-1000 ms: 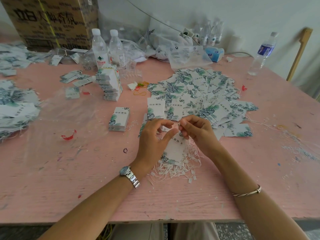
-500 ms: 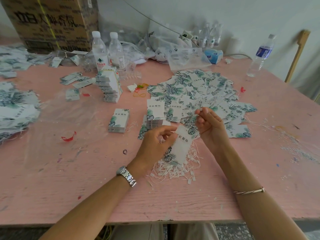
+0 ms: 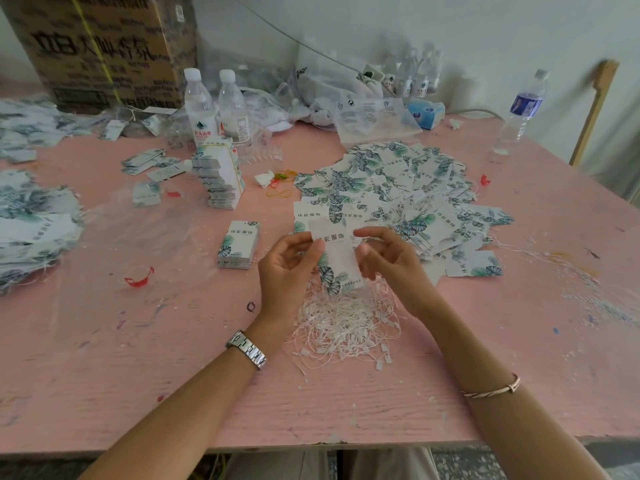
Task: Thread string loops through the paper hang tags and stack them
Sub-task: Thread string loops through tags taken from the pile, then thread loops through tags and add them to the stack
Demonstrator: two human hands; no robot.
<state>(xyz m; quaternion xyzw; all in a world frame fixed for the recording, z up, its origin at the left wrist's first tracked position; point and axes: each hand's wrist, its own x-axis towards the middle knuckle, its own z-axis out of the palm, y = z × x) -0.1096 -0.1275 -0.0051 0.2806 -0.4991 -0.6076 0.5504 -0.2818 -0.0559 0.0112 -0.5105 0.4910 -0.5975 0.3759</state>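
1. Head camera looks down on two bare forearms reaching over the near edge of a pink table (image 3: 104,375). A metal wristwatch (image 3: 246,348) sits on the left wrist and a thin bangle (image 3: 491,388) on the right forearm.
2. Just past the wrists, between them, a tangled pile of string loops (image 3: 346,323) lies on the table, white and loose.
3. Over the far side of that pile, the left hand (image 3: 287,268) and the right hand (image 3: 388,258) hold one hang tag (image 3: 337,258) between them. It is lifted off the table, with the leaf print at its lower end and dark characters near its top.
4. The left hand pinches the tag's left edge in a narrow grip of thumb and fingers. The right hand closes thumb and forefinger on the right edge near the top, with its other fingers curled. Blur hides whether a string is pinched there too.
5. A short stack of tags (image 3: 239,244) rests just left of the left hand, and a red plastic scrap (image 3: 138,278) lies well apart, farther left.
6. Behind and to the right of the hands lies a wide spread of tags (image 3: 398,192), overlapping, with thin white strings showing among them.
7. Farther back on the left stands a tall stack of tags (image 3: 220,178), leaning slightly. A few rubber bands (image 3: 282,185) lie between it and the spread.
8. A heap of tags (image 3: 31,220) covers the table's left edge.
9. Along the far side stand two water bottles (image 3: 199,105) in front of a cardboard box (image 3: 104,46). To their right come clear plastic bags (image 3: 374,116), a blue tissue pack (image 3: 424,112) and a lone bottle (image 3: 519,112).
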